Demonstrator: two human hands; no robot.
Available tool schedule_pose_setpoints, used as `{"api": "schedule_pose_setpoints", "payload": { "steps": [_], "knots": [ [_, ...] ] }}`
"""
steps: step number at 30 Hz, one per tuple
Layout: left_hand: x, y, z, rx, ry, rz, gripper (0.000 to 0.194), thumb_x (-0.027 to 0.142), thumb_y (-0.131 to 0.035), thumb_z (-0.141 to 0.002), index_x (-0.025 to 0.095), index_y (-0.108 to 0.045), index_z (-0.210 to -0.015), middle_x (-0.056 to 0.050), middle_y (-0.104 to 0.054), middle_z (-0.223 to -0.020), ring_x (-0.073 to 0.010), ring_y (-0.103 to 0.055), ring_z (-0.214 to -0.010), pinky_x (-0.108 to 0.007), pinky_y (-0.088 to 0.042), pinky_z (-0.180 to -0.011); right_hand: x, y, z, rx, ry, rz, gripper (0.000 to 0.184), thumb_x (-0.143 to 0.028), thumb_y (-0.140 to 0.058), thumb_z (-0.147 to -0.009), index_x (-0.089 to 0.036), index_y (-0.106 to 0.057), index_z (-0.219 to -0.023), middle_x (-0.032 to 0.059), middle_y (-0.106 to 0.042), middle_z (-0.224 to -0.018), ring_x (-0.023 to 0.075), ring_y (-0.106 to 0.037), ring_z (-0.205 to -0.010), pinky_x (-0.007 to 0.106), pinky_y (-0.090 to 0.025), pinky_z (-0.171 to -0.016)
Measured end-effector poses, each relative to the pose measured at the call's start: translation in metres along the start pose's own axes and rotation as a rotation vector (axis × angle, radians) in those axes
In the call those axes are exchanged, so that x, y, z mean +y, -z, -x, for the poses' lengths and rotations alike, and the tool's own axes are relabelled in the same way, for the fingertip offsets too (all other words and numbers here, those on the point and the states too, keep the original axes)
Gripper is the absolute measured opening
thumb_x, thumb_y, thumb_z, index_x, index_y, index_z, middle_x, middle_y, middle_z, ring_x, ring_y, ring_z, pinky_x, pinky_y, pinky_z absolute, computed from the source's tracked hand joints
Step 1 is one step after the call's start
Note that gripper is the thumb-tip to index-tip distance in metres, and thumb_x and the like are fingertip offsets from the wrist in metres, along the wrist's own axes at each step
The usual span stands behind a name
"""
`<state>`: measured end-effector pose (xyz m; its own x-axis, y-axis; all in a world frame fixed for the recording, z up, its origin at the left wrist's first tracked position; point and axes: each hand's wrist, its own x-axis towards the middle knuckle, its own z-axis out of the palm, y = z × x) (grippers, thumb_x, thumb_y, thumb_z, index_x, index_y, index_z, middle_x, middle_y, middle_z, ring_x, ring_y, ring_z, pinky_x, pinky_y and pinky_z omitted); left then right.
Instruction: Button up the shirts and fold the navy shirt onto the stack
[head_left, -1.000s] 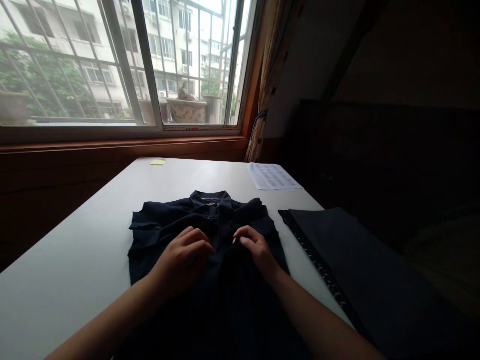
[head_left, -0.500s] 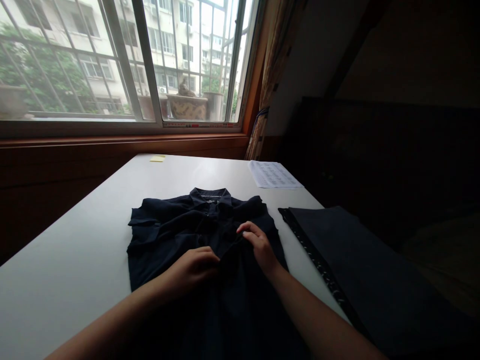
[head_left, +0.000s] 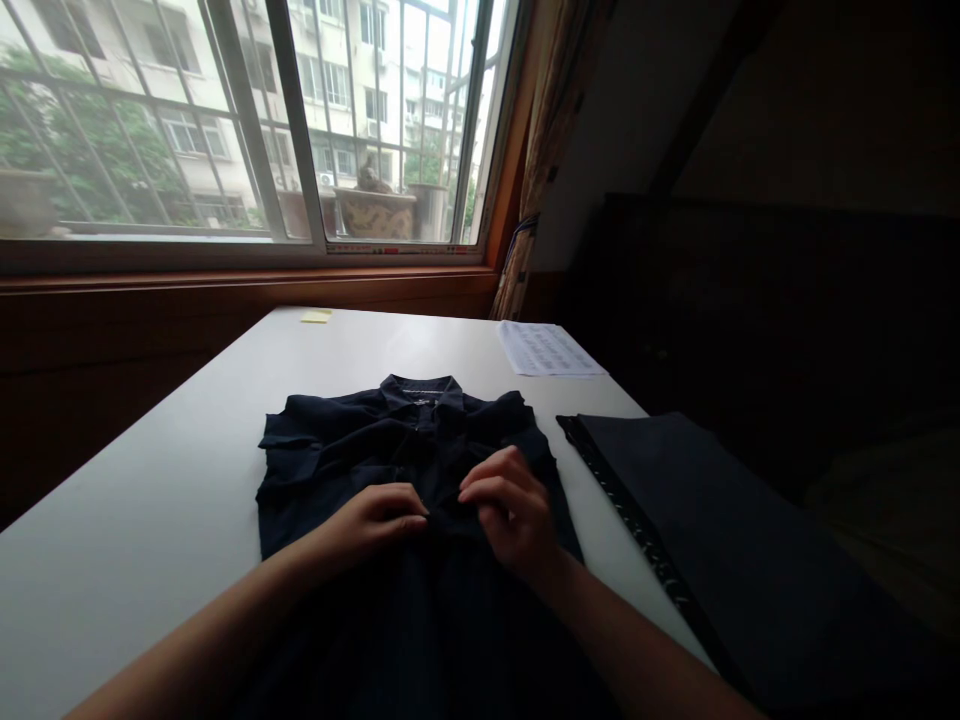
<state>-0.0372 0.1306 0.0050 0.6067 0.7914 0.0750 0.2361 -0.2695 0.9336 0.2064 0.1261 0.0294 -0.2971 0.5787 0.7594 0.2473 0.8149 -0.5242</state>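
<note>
On the white table (head_left: 150,480), a dark shirt (head_left: 442,580) lies spread out front up, collar (head_left: 448,397) at the far end, lower part running toward the wearer. Left hand (head_left: 386,515) on the shirt front, thumb and first finger pinching dark cloth near the middle. Right hand (head_left: 514,505) just beside it, fingers bent over the right half of the front; can't tell if they grip cloth. Fingertips of both hands near each other, apart. Palms hidden; hem lost in shadow and cut off by the bottom border; buttons hard to make out; forearms cover both lower sides.

White surface shows wide to the left and past the collar; only a narrow strip runs between shirt and dark sheet (head_left: 712,510) on the right, speckled along its left edge. Can't tell whether that sheet lies on the table or beside it; its far right side fades into black. Papers (head_left: 550,350) sit at the far right corner, print unreadable; yellow note (head_left: 316,315) near the far left corner. Window (head_left: 318,150) behind.

Versus half a second ago: right hand turned, fingers lower; left hand slightly left; shirt about same place.
</note>
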Motion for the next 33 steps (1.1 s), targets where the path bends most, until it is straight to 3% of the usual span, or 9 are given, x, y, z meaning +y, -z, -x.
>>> {"api": "schedule_pose_setpoints", "payload": {
  "steps": [2,4,8,18,25,33],
  "knots": [
    [-0.001,0.000,0.000,0.022,0.014,0.024,0.030,0.044,-0.067,-0.089,0.015,-0.070,-0.090,-0.002,-0.062,-0.086,-0.0166,-0.058,-0.082,-0.026,-0.045,-0.076,-0.004,-0.006,0.002,-0.166,0.079,0.011,0.030,-0.009,-0.060,-0.084,-0.026,-0.067,-0.107,0.0056,-0.068,-0.102,0.0216,-0.061,-0.094,0.040,-0.051,-0.085],
    [-0.003,0.000,0.000,0.046,0.036,0.069,0.031,0.045,-0.070,-0.087,0.014,-0.070,-0.088,-0.001,-0.062,-0.084,-0.0164,-0.058,-0.081,-0.026,-0.044,-0.074,-0.002,-0.013,0.004,-0.280,0.070,0.010,0.036,-0.013,-0.064,-0.085,-0.025,-0.063,-0.119,0.0079,-0.066,-0.109,0.0219,-0.062,-0.097,0.040,-0.052,-0.087],
    [-0.005,0.000,0.000,0.062,0.078,0.110,0.032,0.045,-0.073,-0.084,0.013,-0.069,-0.084,-0.001,-0.061,-0.080,-0.0152,-0.055,-0.078,-0.025,-0.042,-0.071,0.007,-0.017,0.010,-0.362,0.006,-0.056,0.033,-0.017,-0.065,-0.088,-0.023,-0.061,-0.120,0.0076,-0.064,-0.102,0.0190,-0.063,-0.091,0.033,-0.055,-0.081],
    [0.005,0.002,0.002,0.041,0.068,0.128,0.031,0.046,-0.069,-0.087,0.014,-0.068,-0.085,-0.001,-0.059,-0.083,-0.0156,-0.054,-0.079,-0.026,-0.041,-0.073,0.008,-0.014,0.011,-0.305,0.014,-0.118,0.014,-0.012,-0.063,-0.089,-0.023,-0.064,-0.098,0.0051,-0.060,-0.094,0.0161,-0.061,-0.083,0.030,-0.055,-0.075],
    [-0.002,0.005,0.003,0.056,0.093,0.358,0.031,0.043,-0.069,-0.087,0.014,-0.060,-0.082,0.001,-0.051,-0.081,-0.0147,-0.048,-0.080,-0.026,-0.038,-0.074,0.005,-0.011,0.011,-0.195,0.067,-0.116,0.017,-0.009,-0.058,-0.092,-0.024,-0.063,-0.097,0.0047,-0.061,-0.091,0.0162,-0.062,-0.082,0.030,-0.055,-0.074],
    [0.012,0.002,0.005,0.031,0.100,0.538,0.031,0.041,-0.069,-0.087,0.015,-0.055,-0.078,-0.001,-0.052,-0.085,-0.0150,-0.048,-0.080,-0.027,-0.039,-0.075,0.008,-0.010,0.014,-0.172,0.066,-0.095,0.019,-0.009,-0.052,-0.095,-0.024,-0.058,-0.104,0.0055,-0.063,-0.096,0.0165,-0.063,-0.086,0.032,-0.055,-0.077]
  ]
}}
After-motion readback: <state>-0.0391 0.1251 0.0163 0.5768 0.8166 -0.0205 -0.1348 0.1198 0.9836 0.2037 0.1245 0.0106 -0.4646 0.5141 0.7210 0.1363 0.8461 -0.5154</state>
